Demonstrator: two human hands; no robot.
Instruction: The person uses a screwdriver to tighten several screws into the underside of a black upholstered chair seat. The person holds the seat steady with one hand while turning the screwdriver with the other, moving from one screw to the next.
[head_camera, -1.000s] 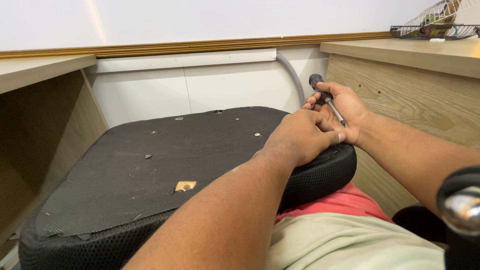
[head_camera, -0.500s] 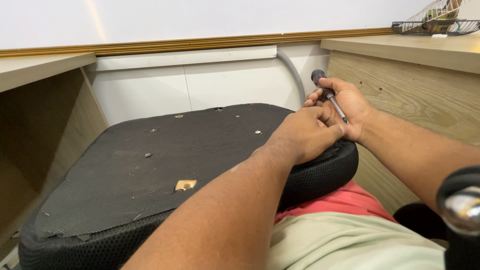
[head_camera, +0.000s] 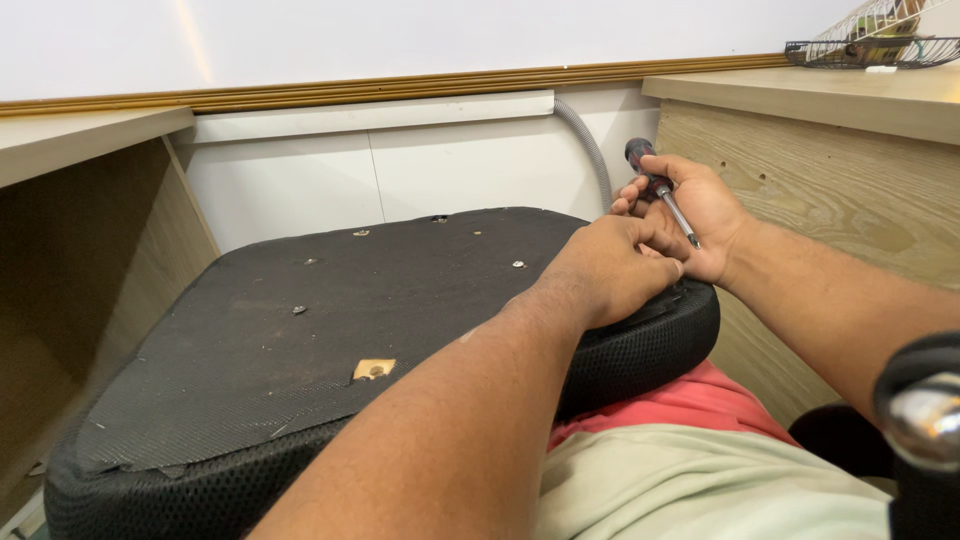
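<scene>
On the seat base (head_camera: 330, 330) — both hands (right hand (head_camera: 700, 215) gripping screwdriver (head_camera: 660, 190)).

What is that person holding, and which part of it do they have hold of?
The right hand holds a screwdriver, fingers around its metal shaft just below the dark handle. The left hand rests on the seat cushion, holding nothing visible.
</scene>
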